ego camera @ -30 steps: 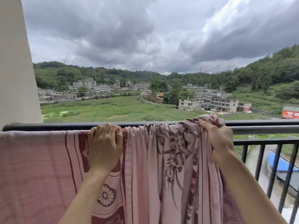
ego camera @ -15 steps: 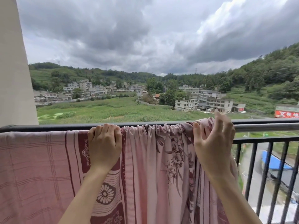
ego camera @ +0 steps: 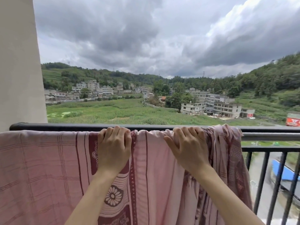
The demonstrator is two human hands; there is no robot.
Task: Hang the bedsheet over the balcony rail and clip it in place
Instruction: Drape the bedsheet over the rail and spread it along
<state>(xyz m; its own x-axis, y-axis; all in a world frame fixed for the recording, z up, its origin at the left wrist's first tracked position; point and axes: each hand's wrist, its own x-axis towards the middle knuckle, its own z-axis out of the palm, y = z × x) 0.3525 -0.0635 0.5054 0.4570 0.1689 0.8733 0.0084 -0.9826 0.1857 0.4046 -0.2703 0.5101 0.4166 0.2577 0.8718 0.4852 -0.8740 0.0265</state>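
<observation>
Two hands on bedsheet over rail; pillar leftward

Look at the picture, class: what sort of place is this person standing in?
Likely an upper-floor balcony: a black metal rail with a pink bedsheet draped over it, overlooking green fields and village houses below.

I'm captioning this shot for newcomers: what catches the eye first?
A pink patterned bedsheet drapes over the dark balcony rail, filling the lower frame. The left hand and right hand grip its top edge at centre. Heavy grey clouds loom above.
</observation>
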